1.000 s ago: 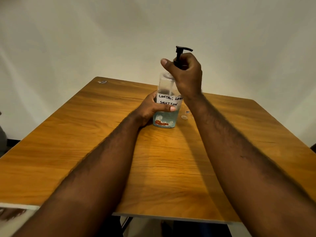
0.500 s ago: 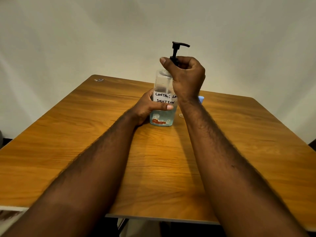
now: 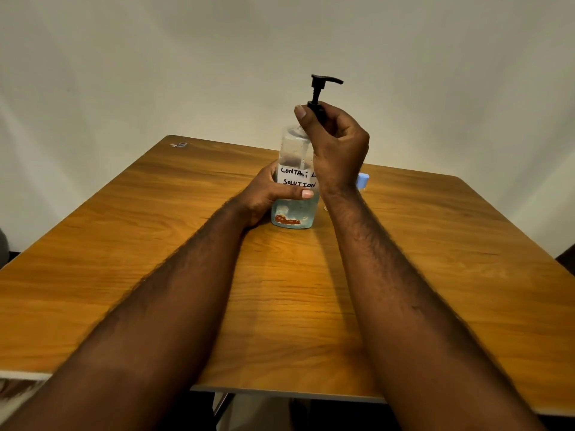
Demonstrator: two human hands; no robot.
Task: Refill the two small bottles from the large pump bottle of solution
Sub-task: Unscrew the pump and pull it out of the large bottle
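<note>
A large clear pump bottle (image 3: 294, 209) with a handwritten "contact solution" label and pale blue liquid low inside stands upright near the middle of the wooden table (image 3: 155, 250). My left hand (image 3: 270, 194) wraps around its body from the left. My right hand (image 3: 337, 144) grips the black pump collar (image 3: 317, 112) at the neck; the pump head (image 3: 325, 80) sticks up above my fingers. A small bottle with a light blue cap (image 3: 362, 181) peeks out behind my right wrist, mostly hidden. The second small bottle is out of sight.
The table's far edge runs close behind the bottles, with a plain wall beyond. A small clear round object (image 3: 326, 208) lies on the table just right of the pump bottle. A small scrap (image 3: 179, 145) sits at the far left corner.
My right hand has turned on the pump collar, and the pump head stands higher above my fingers. The view shifted, bringing the blue-capped small bottle into sight behind my wrist.
</note>
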